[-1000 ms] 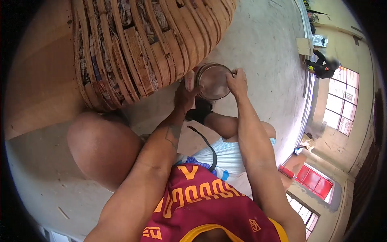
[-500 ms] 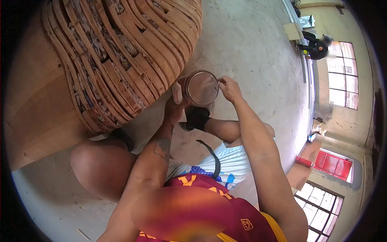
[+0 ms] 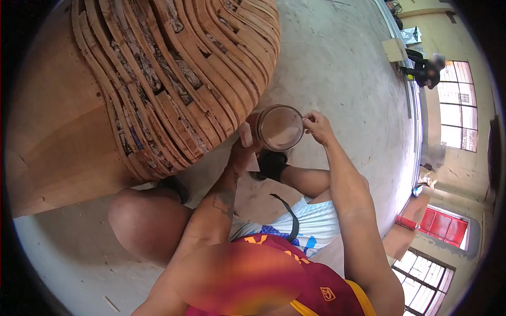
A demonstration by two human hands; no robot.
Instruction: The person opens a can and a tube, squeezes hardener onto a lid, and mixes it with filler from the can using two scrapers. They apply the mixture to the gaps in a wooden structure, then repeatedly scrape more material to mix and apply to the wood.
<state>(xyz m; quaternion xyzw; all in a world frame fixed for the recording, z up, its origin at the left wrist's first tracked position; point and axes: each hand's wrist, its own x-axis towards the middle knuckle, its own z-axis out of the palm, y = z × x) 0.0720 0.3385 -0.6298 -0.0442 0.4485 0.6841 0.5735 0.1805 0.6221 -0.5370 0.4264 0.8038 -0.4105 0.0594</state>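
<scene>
A round, brown-tinted jar [image 3: 282, 128] with a wide rim is tilted so that its circular end faces me. My left hand [image 3: 244, 152] is closed around its lower left side, its fingers partly hidden. Beside that hand shows a pale block-like piece with reddish print [image 3: 246, 135], and a white flat corner [image 3: 253, 163] sticks out below the wrist. At the jar's right edge my right hand [image 3: 318, 128] is pinched, thumb and fingertips right on the rim.
A large curved stack of layered wood strips [image 3: 184, 79] with a smooth wooden side [image 3: 58, 121] fills the upper left, close to my left hand. My bent legs [image 3: 150, 224] are on the concrete floor [image 3: 337, 58]. A person [image 3: 424, 68] is at the far right, near windows.
The whole view has shifted, so everything appears a little further right and mostly lower. Both hands stay at the jar, with the right fingertips still at its rim.
</scene>
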